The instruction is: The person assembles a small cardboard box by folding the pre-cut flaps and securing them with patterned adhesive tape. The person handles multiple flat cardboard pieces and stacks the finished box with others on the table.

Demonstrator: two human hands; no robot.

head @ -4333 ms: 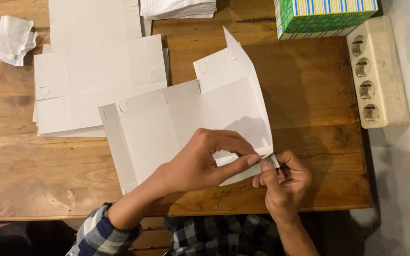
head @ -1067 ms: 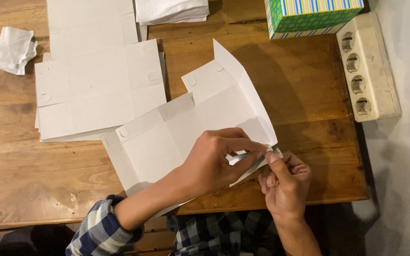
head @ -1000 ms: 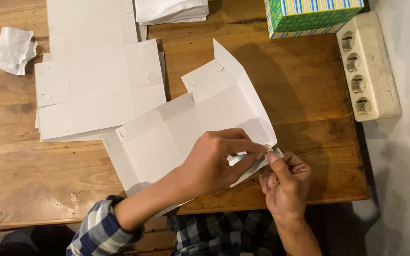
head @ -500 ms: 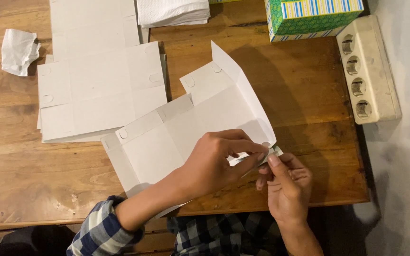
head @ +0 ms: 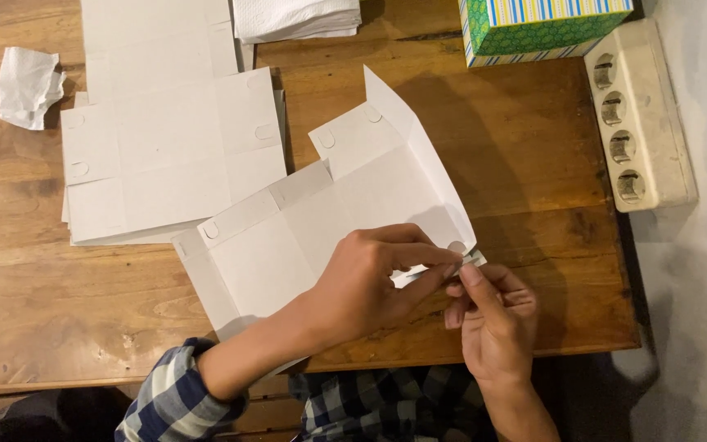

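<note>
Head view: the left hand point(head: 370, 282) and right hand point(head: 493, 323) both pinch the lower right corner flap of a flat white carton blank point(head: 329, 221), which lies on the wooden desk point(head: 525, 164). A stack of further white blanks point(head: 165, 139) lies just beside it at upper left, and a cream power strip point(head: 638, 115) sits at the desk's right edge.

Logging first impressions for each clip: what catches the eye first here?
Both hands meet at the near right of the wooden table: the left hand and right hand pinch a corner of a flat white cardboard box blank. A stack of similar blanks lies far left, and a green patterned box sits at the far edge.
</note>
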